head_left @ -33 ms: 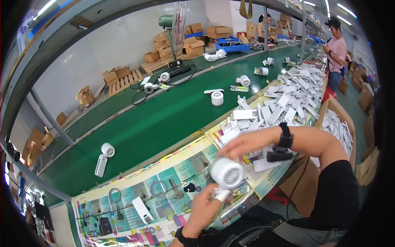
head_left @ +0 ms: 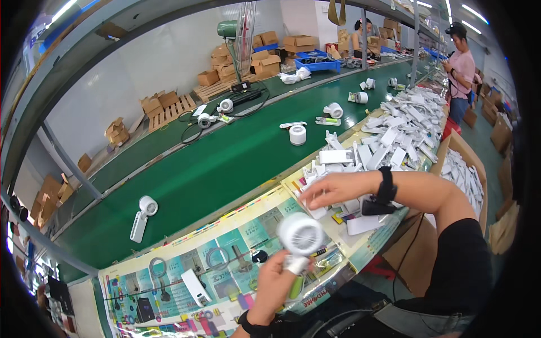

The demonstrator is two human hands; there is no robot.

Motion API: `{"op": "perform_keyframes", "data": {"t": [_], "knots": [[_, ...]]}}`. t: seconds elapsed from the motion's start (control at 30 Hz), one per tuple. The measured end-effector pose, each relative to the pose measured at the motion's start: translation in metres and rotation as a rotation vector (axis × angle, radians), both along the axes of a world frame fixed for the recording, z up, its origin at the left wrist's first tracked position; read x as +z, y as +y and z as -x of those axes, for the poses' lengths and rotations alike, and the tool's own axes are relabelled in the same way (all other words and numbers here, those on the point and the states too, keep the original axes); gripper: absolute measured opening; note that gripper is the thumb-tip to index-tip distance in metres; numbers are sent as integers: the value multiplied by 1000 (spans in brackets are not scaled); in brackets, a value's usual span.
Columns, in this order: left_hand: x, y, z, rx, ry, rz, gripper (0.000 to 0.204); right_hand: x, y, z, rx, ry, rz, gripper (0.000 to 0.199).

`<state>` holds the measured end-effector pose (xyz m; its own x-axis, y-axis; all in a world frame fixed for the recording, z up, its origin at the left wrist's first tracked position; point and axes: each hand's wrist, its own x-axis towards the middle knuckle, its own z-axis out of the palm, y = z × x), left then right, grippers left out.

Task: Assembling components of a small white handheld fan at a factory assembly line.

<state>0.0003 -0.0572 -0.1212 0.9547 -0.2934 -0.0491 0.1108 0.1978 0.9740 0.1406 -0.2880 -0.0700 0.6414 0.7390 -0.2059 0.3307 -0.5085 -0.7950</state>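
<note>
My left hand [head_left: 273,284] is closed around the short neck of a white handheld fan [head_left: 300,234], whose round grille faces up and towards me. A green part [head_left: 296,287] shows just below the neck, partly behind the hand. My right hand [head_left: 332,188] hovers past the fan, apart from it, with fingers stretched out and nothing seen in them. Beneath and beyond that hand lies a heap of white plastic handle casings [head_left: 389,143]. A single white casing [head_left: 195,287] rests on the printed sheet [head_left: 169,270] to the left.
A green conveyor belt [head_left: 214,174] runs beyond the sheet. It carries a white fan with its handle [head_left: 147,205] and several fan heads [head_left: 297,135]. At the right stands a cardboard box [head_left: 479,163] of white parts. A person [head_left: 461,67] stands at the far right.
The fan in my left hand has shifted a little left and tilted. My right hand has drawn back from the fan's top, and its fingers show more plainly.
</note>
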Motion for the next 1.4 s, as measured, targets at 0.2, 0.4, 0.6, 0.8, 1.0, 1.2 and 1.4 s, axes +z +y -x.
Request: {"op": "perform_keyframes", "data": {"t": [0.2,0.4,0.6,0.8,1.0,1.2,1.4], "knots": [[-9,30,-27,256,30,336,27,-32,20,-3,-87,-955,646,43],[-12,36,-30,322,-4,484,34,-15,21,8,-96,-1017,546,29],[-12,33,-27,368,5,707,34,-31,10,10,-165,-849,651,23],[-14,35,-31,418,-16,707,34,8,13,28,-163,-905,732,16],[-9,33,-28,538,-91,742,37,29,47,51,-168,-103,-670,17],[0,32,-22,587,-280,694,42,-25,98,65,-174,378,-818,22],[8,29,-16,742,-405,614,40,-26,124,70,-224,434,-934,29]]}}
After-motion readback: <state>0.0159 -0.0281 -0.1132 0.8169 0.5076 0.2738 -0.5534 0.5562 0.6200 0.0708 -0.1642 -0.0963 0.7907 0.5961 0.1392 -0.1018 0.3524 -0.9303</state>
